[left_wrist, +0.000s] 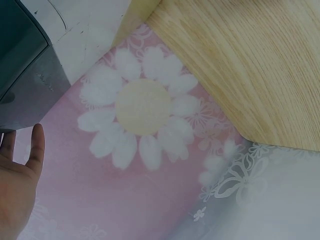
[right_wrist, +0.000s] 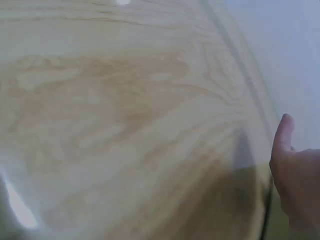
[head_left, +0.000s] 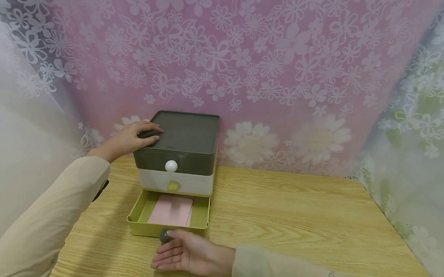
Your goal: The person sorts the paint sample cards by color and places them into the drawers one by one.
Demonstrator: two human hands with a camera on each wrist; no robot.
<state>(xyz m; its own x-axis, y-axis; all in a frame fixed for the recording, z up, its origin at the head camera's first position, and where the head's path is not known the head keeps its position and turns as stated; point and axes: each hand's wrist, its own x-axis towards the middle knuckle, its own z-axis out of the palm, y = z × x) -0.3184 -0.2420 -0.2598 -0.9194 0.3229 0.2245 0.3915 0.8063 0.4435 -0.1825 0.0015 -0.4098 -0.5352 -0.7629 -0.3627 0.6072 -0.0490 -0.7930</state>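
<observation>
A small three-tier drawer box stands on the table, with a dark grey top drawer (head_left: 152, 159), a white middle drawer (head_left: 192, 182) and a green bottom drawer (head_left: 144, 229). The bottom one is pulled out, and pink paper sheets (head_left: 169, 210) lie inside. My left hand (head_left: 130, 139) rests on the left edge of the dark lid (head_left: 188, 132); the left wrist view catches part of this hand (left_wrist: 17, 190) against the box. At the bottom drawer's dark round knob (head_left: 164, 236), my right hand (head_left: 193, 255) is turned palm up, fingers extended, thumb against the knob.
The wood-grain table (head_left: 297, 219) extends to the right of the box. Behind it hangs a pink flowered curtain (head_left: 268, 73), with pale sheer curtains (head_left: 434, 168) at both sides. A white knob (head_left: 171, 166) and a green knob (head_left: 173, 186) stick out from the upper drawers.
</observation>
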